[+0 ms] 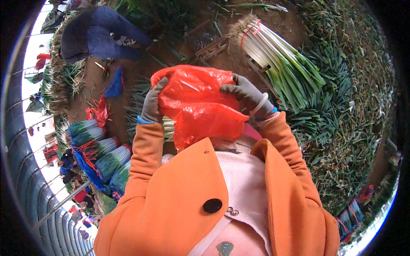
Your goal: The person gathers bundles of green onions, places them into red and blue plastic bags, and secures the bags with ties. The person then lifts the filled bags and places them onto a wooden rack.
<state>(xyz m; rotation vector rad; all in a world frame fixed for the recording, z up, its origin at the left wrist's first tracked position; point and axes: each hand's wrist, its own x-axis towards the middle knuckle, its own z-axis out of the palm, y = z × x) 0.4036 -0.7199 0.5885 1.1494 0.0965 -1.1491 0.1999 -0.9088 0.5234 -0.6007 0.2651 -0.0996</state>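
Note:
A red plastic bag [201, 102] is stretched between my two gloved hands, in front of my chest. My left hand [155, 100], in a grey glove, grips its left edge. On the other side, my right hand [246, 92] pinches the upper right edge; a white ring is around that wrist. Pale stalks [168, 128] show partly behind the bag, at its lower left. Up and to the right of my right hand, a large bundle of long green onions [278, 60] lies tilted, tied with red string near its roots.
A person in dark clothes [102, 35] bends over at the upper left. Wrapped bundles of green onions [109, 156] lie on blue sheeting at the left, with red strings. Leaves and trimmings [352, 128] cover the ground at the right. A knife [100, 66] lies near the bending person.

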